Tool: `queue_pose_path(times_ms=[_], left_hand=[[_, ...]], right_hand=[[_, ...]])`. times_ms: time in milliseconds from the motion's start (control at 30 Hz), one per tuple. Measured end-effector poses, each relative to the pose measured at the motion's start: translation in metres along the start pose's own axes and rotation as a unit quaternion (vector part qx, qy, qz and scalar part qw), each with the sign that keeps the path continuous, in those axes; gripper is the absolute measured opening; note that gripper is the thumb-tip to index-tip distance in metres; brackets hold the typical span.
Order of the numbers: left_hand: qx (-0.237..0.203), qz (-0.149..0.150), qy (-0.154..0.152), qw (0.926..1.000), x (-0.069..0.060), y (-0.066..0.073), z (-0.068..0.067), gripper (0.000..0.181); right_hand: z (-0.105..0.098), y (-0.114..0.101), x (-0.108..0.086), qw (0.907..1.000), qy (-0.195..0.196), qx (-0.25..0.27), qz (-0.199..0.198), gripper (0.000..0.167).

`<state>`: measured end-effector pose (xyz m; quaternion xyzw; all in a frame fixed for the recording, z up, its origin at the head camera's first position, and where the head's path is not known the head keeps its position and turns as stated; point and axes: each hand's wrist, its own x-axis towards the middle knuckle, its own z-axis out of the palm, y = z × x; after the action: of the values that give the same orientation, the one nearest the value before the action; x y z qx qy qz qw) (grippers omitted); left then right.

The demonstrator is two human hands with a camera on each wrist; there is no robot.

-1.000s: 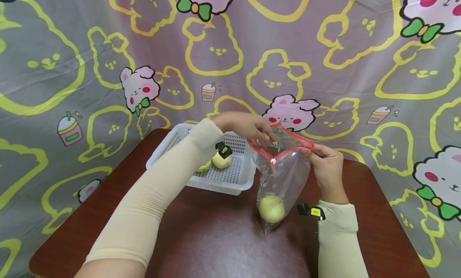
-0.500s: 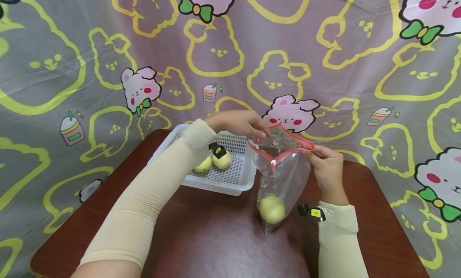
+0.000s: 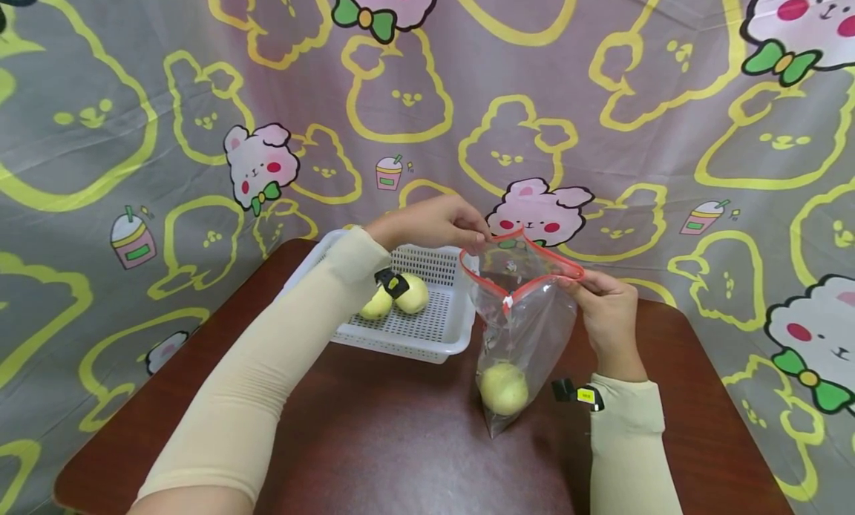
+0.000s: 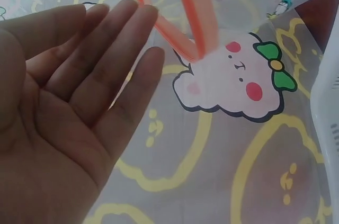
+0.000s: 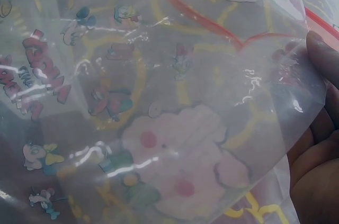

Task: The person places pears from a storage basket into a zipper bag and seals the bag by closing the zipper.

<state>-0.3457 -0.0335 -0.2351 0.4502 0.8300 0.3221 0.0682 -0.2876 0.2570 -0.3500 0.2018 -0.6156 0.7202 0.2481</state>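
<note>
cream sleeves (image 3: 230,396), black wrist cameras (image 3: 564,389), yellow labels (image 3: 585,395)

From my remote feed I'm looking at a glossy, reddish-brown counter (image 3: 401,441) with rounded corners, and there's a white slotted basket (image 3: 394,343) sitting toward its far edge! The clear bag (image 3: 534,329) beside it? Whether its bottom touches down, I can't tell.

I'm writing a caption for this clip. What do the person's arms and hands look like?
The left hand and right hand wear no gloves. The left sleeve and right sleeve are plain, snug and cream. A small black gadget with a yellow label sits at the right wrist; a similar one sits at the left.
</note>
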Motion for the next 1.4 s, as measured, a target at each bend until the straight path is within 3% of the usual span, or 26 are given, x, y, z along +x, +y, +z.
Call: queue_pose_path(times_ms=[167, 633, 900, 1133, 1300, 1400], left_hand=[[-0.003, -0.002, 0.018, 0.9998, -0.007, -0.003, -0.001, 0.017], [-0.063, -0.032, 0.015, 0.9974, -0.027, -0.020, 0.007, 0.018], [-0.060, -0.052, 0.021, 0.9966, -0.038, -0.026, 0.009, 0.019], [-0.044, -0.050, 0.027, 0.9974, -0.044, -0.033, 0.013, 0.016], [-0.062, -0.062, 0.020, 0.9959, -0.048, -0.040, 0.017, 0.018], [-0.045, -0.077, 0.017, 0.9959, -0.051, -0.045, 0.019, 0.019]], right_hand=[[0.000, 0.000, 0.001, 1.0000, -0.002, 0.002, -0.002, 0.024], [-0.002, 0.002, 0.003, 1.0000, -0.004, -0.002, 0.002, 0.024], [-0.004, 0.003, 0.005, 1.0000, -0.006, 0.001, 0.000, 0.024], [-0.005, 0.003, 0.005, 1.0000, -0.007, 0.005, 0.003, 0.024], [-0.005, 0.003, 0.005, 1.0000, -0.002, 0.003, 0.002, 0.024], [-0.005, 0.002, 0.005, 1.0000, -0.001, 0.000, 0.005, 0.024]])
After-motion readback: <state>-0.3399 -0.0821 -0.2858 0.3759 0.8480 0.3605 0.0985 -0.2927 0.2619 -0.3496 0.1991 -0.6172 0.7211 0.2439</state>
